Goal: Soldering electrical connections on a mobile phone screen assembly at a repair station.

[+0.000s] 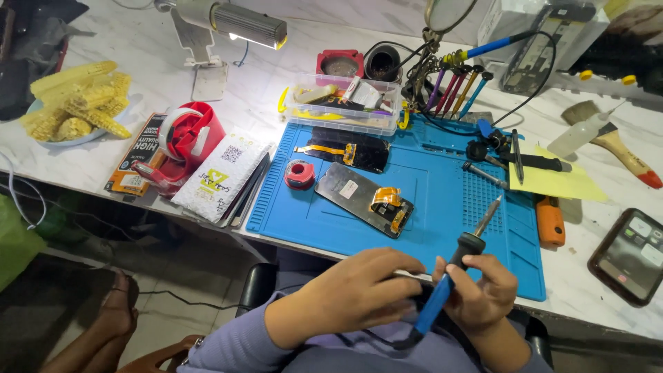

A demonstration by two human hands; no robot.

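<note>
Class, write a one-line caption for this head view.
Right hand holds a soldering iron above a blue mat; left hand beside it.

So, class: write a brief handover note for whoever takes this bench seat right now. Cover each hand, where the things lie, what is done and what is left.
Right hand: grips the soldering iron, tip raised over the blue mat.
Left hand: closed over a thin metal tool near the mat's front edge; what lies under it is hidden.
On the mat: two phone screens, flex cables up, and a red tape roll.
Done: both screens lie loose on the mat.
Left: the iron touches nothing yet.
</note>
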